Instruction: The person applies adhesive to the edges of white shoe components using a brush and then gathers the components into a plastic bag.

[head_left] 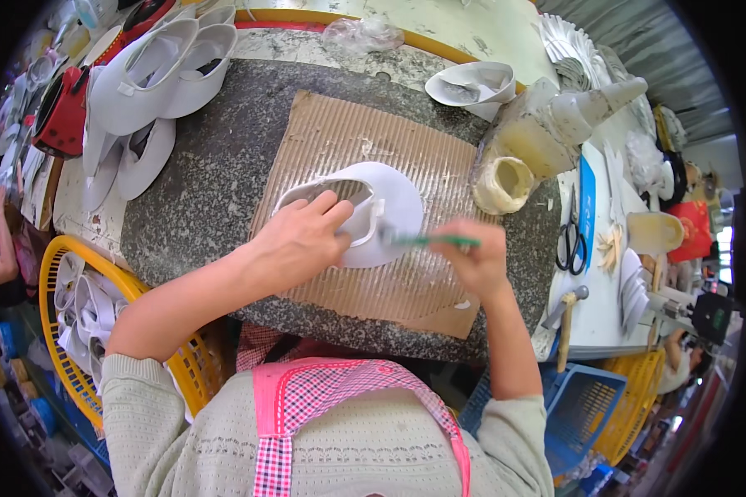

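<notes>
A white shoe upper lies on a sheet of corrugated cardboard in front of me, its rounded toe part pointing right. My left hand is closed on the upper's near left edge, pressing it against the cardboard. In my right hand is a thin green-handled brush, held by its handle. The brush's head, smeared by motion, is at the upper's surface just right of its opening. Pale smears mark the cardboard around the upper.
A glue-crusted plastic bottle stands at the far right of the stone slab, near another white upper. Scissors and a hammer are farther right. White uppers are stacked far left. A yellow basket holds white pieces.
</notes>
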Demonstrator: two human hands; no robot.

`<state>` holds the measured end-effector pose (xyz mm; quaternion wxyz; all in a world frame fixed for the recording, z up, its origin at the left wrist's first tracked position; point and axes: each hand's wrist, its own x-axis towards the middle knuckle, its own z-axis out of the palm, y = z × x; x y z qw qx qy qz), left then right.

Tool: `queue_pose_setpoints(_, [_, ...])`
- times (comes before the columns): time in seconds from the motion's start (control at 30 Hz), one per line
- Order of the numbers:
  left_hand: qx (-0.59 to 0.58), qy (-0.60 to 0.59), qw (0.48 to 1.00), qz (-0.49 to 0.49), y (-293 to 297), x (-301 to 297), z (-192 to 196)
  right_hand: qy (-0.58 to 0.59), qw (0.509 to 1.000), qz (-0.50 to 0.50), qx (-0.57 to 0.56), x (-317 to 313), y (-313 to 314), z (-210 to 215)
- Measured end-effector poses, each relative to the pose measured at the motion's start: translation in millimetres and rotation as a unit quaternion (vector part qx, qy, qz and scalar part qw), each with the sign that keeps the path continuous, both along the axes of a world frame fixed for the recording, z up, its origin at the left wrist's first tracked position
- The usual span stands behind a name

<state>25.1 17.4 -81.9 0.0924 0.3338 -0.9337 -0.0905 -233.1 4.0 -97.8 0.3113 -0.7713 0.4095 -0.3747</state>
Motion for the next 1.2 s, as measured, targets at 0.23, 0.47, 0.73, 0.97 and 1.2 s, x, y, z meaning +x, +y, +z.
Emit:
queue_pose_setpoints(0.23, [0.035,-0.082,0.993,-0.073,-20.1,-5.0,14.2,-0.101,0.992,-0.064,0.034,9.7,-28.0,13.3])
queue_pose_setpoints(0.47, [0.205,-0.009,0.978,-0.041,-31.3,-0.5,8.4,-0.022,0.997,0.05,0.049,-13.9,32.7,13.9])
queue_pose_setpoints(0.73, [0.378,0.409,0.819,0.135,-28.9,22.4,50.2,0.052,0.96,-0.256,-0.096,-92.8,-32.5,16.6])
queue_pose_setpoints(0.97, [0.25,0.235,0.901,0.265,-11.8,-10.3,12.1,-0.137,0.958,-0.247,-0.045,-120.3,-4.7,29.1])
queue_pose_setpoints(1.2, [0.572,0.27,0.75,0.194,-18.4,-13.2,17.9,-0.282,0.945,-0.167,0.019,-62.3,21.2,43.3])
